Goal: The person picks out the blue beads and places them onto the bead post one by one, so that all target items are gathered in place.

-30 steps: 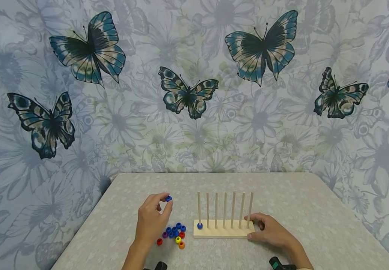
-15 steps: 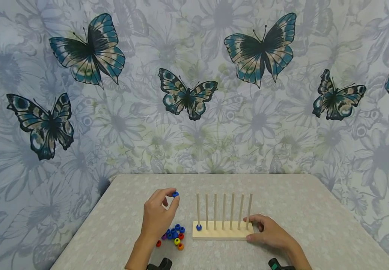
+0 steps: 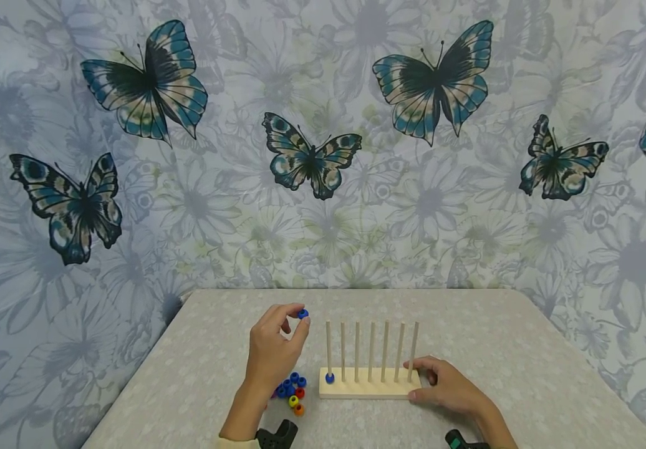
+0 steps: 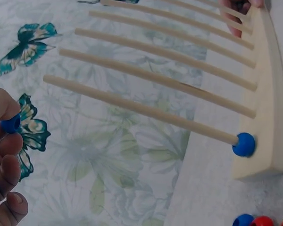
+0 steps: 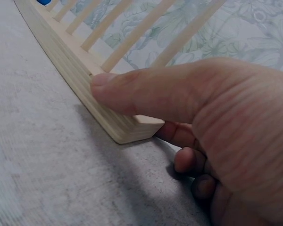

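Between thumb and forefinger, my left hand [image 3: 275, 347] pinches a blue bead [image 3: 303, 313] in the air, just left of the leftmost peg's top. In the left wrist view the hole of that held bead [image 4: 11, 124] shows. A pale wooden peg board [image 3: 369, 391] with a row of several upright pegs lies on the table. Another blue bead [image 4: 244, 144] sits at the foot of its leftmost peg. At the right end, my right hand [image 3: 449, 385] grips the base, thumb on the near side [image 5: 146, 92] and fingers behind; part of those fingers is hidden.
Loose beads lie on the table left of the board: several blue beads [image 3: 291, 384], a red bead [image 3: 300, 393], a yellow bead [image 3: 293, 401] and an orange bead [image 3: 298, 410]. My left forearm covers part of the pile. A butterfly-patterned wall [image 3: 323, 237] stands behind the table [image 3: 469, 318].
My left hand has moved right and slightly up with the blue bead, closer to the leftmost peg. The right hand keeps its grip on the board's end.
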`<state>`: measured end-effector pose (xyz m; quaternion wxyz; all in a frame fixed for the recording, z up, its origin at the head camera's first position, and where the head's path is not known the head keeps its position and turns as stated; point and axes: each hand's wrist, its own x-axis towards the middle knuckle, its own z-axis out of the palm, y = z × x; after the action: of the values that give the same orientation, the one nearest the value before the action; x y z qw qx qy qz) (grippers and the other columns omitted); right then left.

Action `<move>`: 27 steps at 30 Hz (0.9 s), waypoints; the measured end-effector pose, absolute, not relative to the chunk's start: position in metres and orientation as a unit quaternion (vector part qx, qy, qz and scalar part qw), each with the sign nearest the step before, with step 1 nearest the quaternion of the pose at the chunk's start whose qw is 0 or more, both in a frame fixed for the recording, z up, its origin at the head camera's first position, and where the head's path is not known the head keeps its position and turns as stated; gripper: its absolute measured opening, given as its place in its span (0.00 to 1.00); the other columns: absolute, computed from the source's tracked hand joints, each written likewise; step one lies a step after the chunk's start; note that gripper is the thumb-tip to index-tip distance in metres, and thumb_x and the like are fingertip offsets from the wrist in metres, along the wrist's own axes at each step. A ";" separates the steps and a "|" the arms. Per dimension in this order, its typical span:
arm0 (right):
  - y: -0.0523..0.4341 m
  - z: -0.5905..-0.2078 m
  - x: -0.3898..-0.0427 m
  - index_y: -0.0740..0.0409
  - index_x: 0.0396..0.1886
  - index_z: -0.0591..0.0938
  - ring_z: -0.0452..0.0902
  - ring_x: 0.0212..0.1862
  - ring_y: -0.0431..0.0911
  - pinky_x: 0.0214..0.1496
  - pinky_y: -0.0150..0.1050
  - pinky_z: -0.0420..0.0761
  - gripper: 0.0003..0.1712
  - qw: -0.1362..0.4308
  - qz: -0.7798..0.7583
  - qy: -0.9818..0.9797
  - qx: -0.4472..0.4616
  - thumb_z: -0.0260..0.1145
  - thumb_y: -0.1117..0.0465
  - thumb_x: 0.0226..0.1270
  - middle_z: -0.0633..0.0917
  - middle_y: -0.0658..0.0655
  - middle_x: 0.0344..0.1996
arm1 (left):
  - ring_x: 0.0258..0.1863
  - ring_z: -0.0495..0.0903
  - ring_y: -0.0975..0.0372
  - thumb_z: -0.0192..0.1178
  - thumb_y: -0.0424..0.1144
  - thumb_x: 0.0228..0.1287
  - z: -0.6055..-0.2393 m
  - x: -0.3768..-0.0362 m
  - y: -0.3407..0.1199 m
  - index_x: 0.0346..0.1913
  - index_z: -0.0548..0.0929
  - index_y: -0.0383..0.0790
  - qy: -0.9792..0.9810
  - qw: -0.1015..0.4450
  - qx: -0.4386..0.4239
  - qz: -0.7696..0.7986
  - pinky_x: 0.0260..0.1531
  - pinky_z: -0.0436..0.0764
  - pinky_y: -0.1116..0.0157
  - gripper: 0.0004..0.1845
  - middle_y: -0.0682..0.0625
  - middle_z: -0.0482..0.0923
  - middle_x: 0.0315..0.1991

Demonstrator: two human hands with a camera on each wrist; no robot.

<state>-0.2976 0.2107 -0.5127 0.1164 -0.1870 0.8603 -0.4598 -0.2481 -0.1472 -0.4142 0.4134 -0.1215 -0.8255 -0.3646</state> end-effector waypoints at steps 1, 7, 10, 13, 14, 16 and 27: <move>0.211 -0.512 -0.298 0.53 0.59 0.82 0.64 0.36 0.44 0.33 0.34 0.64 0.33 0.117 -0.461 0.860 -0.186 0.80 0.53 0.51 0.75 0.54 0.37 | 0.28 0.71 0.66 0.71 0.39 0.61 -0.413 -0.249 -0.146 0.47 0.87 0.49 -0.824 0.414 -0.124 -0.366 0.21 0.69 0.72 0.11 0.60 0.82 0.36; 0.211 -0.512 -0.299 0.53 0.59 0.82 0.64 0.36 0.43 0.33 0.34 0.65 0.33 0.117 -0.457 0.861 -0.189 0.80 0.53 0.52 0.74 0.54 0.37 | 0.29 0.71 0.66 0.71 0.40 0.61 -0.409 -0.251 -0.138 0.47 0.87 0.49 -0.818 0.409 -0.133 -0.382 0.19 0.69 0.72 0.11 0.60 0.81 0.37; 0.211 -0.513 -0.299 0.53 0.60 0.82 0.64 0.35 0.42 0.33 0.33 0.65 0.33 0.116 -0.454 0.862 -0.193 0.80 0.53 0.52 0.74 0.53 0.36 | 0.29 0.71 0.66 0.71 0.40 0.61 -0.409 -0.251 -0.136 0.47 0.87 0.49 -0.819 0.408 -0.135 -0.381 0.19 0.69 0.73 0.11 0.60 0.82 0.37; 0.212 -0.514 -0.299 0.53 0.59 0.82 0.64 0.35 0.42 0.33 0.34 0.65 0.33 0.117 -0.456 0.862 -0.191 0.80 0.52 0.52 0.74 0.53 0.35 | 0.28 0.71 0.66 0.71 0.40 0.61 -0.410 -0.252 -0.135 0.47 0.87 0.49 -0.818 0.407 -0.141 -0.381 0.20 0.70 0.73 0.11 0.59 0.82 0.37; 0.212 -0.513 -0.299 0.53 0.59 0.82 0.64 0.35 0.42 0.33 0.34 0.65 0.33 0.117 -0.456 0.862 -0.189 0.80 0.52 0.52 0.74 0.53 0.35 | 0.28 0.72 0.66 0.71 0.40 0.61 -0.410 -0.253 -0.134 0.47 0.87 0.49 -0.818 0.407 -0.144 -0.380 0.21 0.70 0.72 0.11 0.59 0.82 0.37; 0.213 -0.514 -0.299 0.53 0.59 0.82 0.64 0.34 0.42 0.32 0.33 0.65 0.33 0.118 -0.459 0.860 -0.188 0.80 0.52 0.52 0.73 0.54 0.35 | 0.28 0.72 0.65 0.71 0.39 0.61 -0.409 -0.253 -0.133 0.47 0.87 0.49 -0.818 0.406 -0.151 -0.380 0.22 0.71 0.72 0.11 0.59 0.82 0.37; 0.212 -0.513 -0.299 0.53 0.59 0.82 0.63 0.34 0.43 0.32 0.33 0.64 0.33 0.119 -0.463 0.858 -0.186 0.80 0.53 0.52 0.73 0.54 0.35 | 0.28 0.73 0.66 0.71 0.40 0.62 -0.411 -0.253 -0.128 0.49 0.87 0.48 -0.822 0.390 -0.177 -0.374 0.25 0.74 0.73 0.12 0.58 0.82 0.39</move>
<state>-0.2988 0.2116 -0.5131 0.1188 -0.1865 0.8583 -0.4631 -0.2530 -0.1279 -0.4109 0.3905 -0.1770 -0.8223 -0.3741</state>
